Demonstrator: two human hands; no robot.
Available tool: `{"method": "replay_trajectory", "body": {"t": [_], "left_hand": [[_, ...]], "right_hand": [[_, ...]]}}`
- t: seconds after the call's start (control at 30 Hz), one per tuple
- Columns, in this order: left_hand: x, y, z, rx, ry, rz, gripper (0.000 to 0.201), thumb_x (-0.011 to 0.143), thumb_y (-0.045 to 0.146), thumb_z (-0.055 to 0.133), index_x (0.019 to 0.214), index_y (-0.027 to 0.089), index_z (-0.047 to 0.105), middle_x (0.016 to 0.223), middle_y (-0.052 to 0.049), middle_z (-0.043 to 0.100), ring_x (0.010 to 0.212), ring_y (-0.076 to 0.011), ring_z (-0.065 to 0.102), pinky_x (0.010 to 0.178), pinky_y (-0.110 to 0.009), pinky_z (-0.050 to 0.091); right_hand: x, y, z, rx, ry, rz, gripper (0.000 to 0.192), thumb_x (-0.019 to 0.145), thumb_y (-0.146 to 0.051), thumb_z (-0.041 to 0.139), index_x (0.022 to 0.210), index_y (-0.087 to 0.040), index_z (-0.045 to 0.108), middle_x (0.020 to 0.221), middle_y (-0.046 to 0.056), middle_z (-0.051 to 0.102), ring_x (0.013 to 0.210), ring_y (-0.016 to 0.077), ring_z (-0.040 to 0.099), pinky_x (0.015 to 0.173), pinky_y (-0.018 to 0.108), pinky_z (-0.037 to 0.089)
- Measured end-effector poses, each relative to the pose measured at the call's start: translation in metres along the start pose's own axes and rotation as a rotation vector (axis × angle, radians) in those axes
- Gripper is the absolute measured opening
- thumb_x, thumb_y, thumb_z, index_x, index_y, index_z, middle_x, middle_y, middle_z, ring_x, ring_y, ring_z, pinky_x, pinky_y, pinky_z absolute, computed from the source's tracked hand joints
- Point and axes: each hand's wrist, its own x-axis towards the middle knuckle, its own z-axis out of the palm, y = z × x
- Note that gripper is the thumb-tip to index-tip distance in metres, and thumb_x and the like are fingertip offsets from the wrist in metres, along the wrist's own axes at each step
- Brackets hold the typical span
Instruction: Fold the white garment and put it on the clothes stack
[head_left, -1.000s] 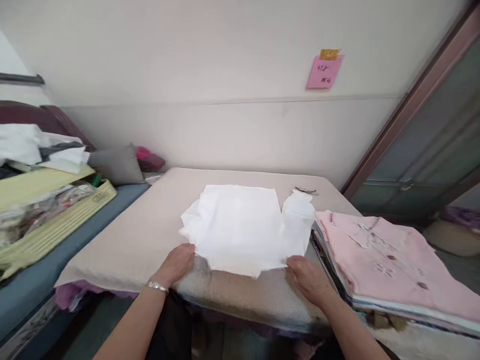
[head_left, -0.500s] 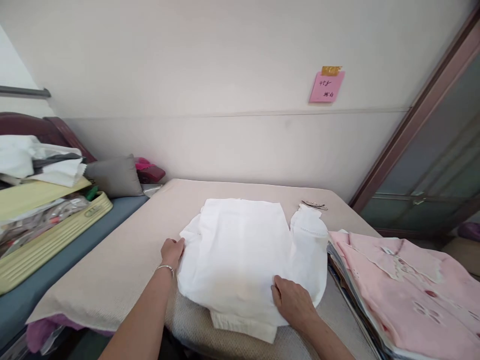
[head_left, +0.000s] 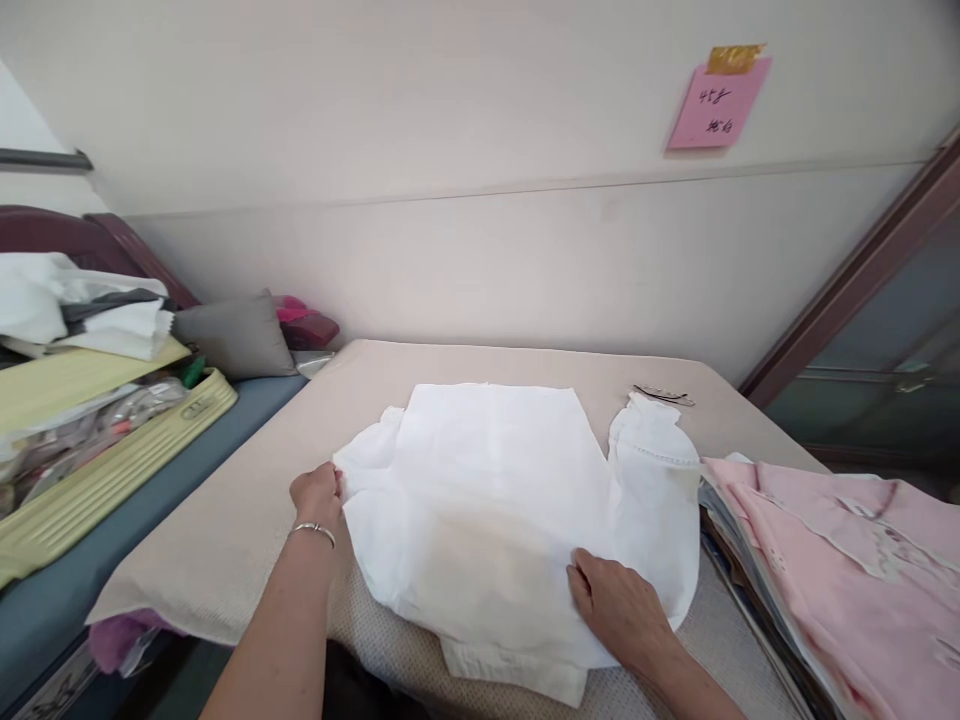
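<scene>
A white long-sleeved blouse (head_left: 487, 470) lies spread on the cloth-covered table, its sleeves folded in beside the body. My left hand (head_left: 316, 496), with a bracelet at the wrist, is closed on the edge of the left-side sleeve and holds it out from the body. On the lower right of the blouse rests my right hand (head_left: 619, 605), fingers curled and thumb close to the index finger, pinching the fabric. The right-side sleeve (head_left: 654, 490) lies flat beyond that hand. A narrow white band of the garment (head_left: 517, 670) shows at the table's near edge.
Pink embroidered clothing (head_left: 847, 560) tops a folded stack at the right. Thin dark scissors-like metal pieces (head_left: 664, 395) lie near the far right. At the left are a grey cushion (head_left: 236, 335) and a yellow plastic tray (head_left: 142, 460). A pink note (head_left: 720, 105) hangs on the wall.
My left hand has moved left, pulling the sleeve edge outward from the blouse's body. My right hand stays on the lower right of the blouse. The camera view has shifted.
</scene>
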Motion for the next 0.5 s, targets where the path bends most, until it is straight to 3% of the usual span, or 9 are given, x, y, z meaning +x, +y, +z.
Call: {"method": "replay_trajectory", "body": {"t": [0.13,0.3,0.4,0.5], "left_hand": [[-0.009,-0.002,-0.005,-0.021,0.024,-0.146,0.026,0.069,0.024,0.07,0.09,0.016,0.058,0.067,-0.002,0.06,0.07,-0.0222,0.065,0.053,-0.029,0.049],[-0.024,0.004,-0.001,-0.085,-0.331,-0.222,0.023,0.069,0.018,0.072,0.09,0.014,0.064,0.072,-0.006,0.07,0.067,-0.0233,0.068,0.06,-0.035,0.056],[-0.041,0.013,0.011,-0.142,-0.416,-0.153,0.031,0.069,0.015,0.069,0.099,0.013,0.065,0.078,-0.006,0.072,0.066,-0.0198,0.067,0.063,-0.033,0.057],[-0.076,0.023,0.028,-0.219,-0.474,0.007,0.043,0.07,0.015,0.066,0.113,0.016,0.063,0.088,-0.004,0.073,0.071,-0.0158,0.065,0.065,-0.027,0.053]], "right_hand": [[0.001,0.0,0.0,0.005,-0.011,0.001,0.028,0.101,-0.029,0.033,0.086,-0.022,0.055,0.08,0.005,0.072,0.074,0.0237,0.068,0.058,0.032,0.019],[0.002,0.0,0.001,-0.004,-0.015,0.013,0.028,0.101,-0.029,0.033,0.086,-0.022,0.055,0.079,0.005,0.072,0.075,0.0242,0.068,0.058,0.032,0.018],[0.001,-0.001,0.0,0.004,-0.014,0.016,0.029,0.101,-0.029,0.032,0.086,-0.022,0.055,0.08,0.005,0.072,0.075,0.0245,0.068,0.058,0.033,0.018],[0.0,-0.001,-0.001,0.004,-0.021,0.017,0.029,0.101,-0.029,0.032,0.086,-0.022,0.056,0.08,0.006,0.072,0.075,0.0251,0.069,0.059,0.032,0.019]]}}
